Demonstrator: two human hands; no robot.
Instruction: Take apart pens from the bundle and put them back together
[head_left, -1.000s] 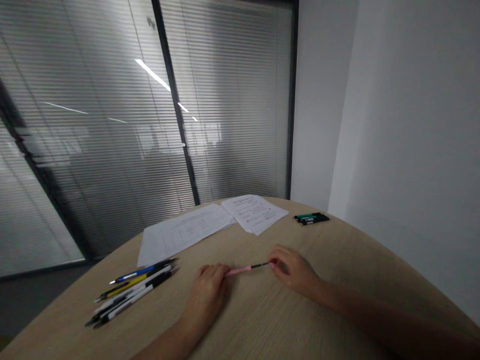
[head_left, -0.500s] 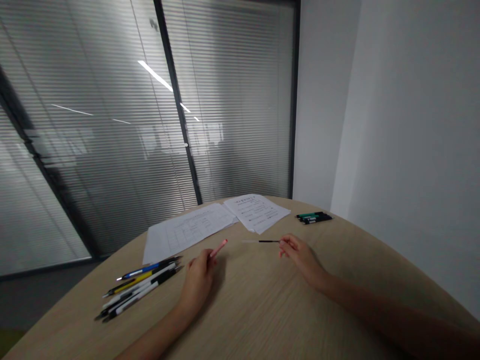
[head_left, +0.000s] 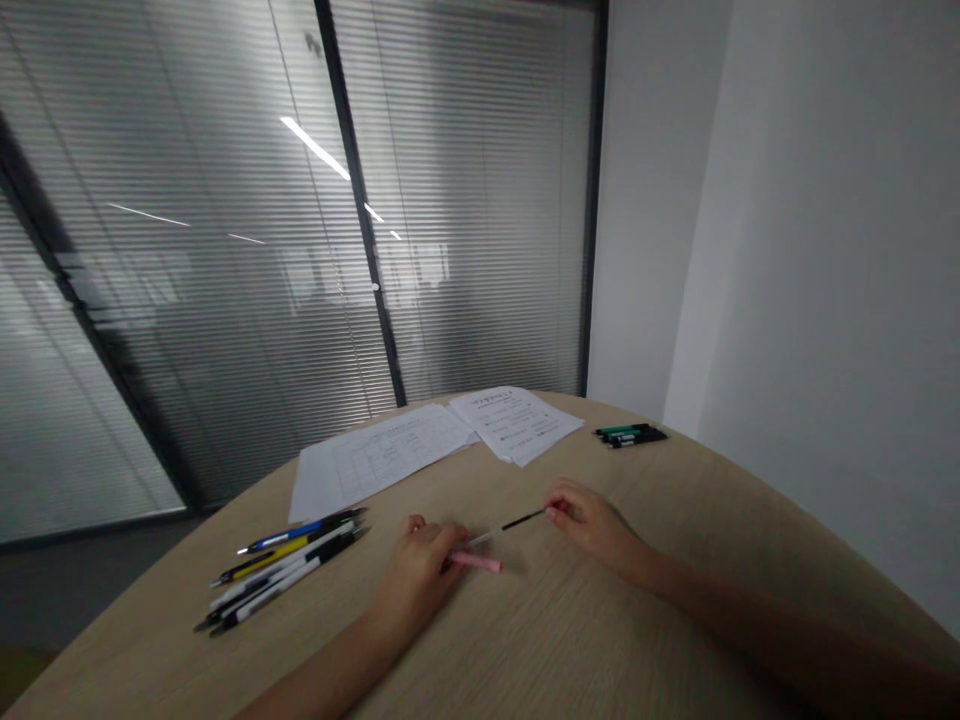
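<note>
The left hand (head_left: 416, 578) rests on the desk (head_left: 600, 625) with its fingers (head_left: 429, 532) curled closely around one end of a pink barrel (head_left: 476, 563), which sticks out to the right, low and nearly flat along the wood. The right hand (head_left: 591, 525) sits a little farther up and to the right, its fingers (head_left: 561, 497) pinched narrowly on the end of a thin refill (head_left: 517, 521), black along the part nearest the hand and clear toward its far tip. That tip points down and left, toward the left hand, and ends just above the pink barrel, so the two pieces lie close but look apart. The step in hand appears to be handling these two separate pen parts, one in each hand. Judging by how they lie, any joining of them would call for lining up the refill's tip with the barrel's open end, though that end is hard to make out. Farther left lies a bunch of pens (head_left: 285, 572), beyond the hands are two sets of papers (head_left: 517, 425), and at the far right of the desk sit some green and black markers (head_left: 628, 435).
</note>
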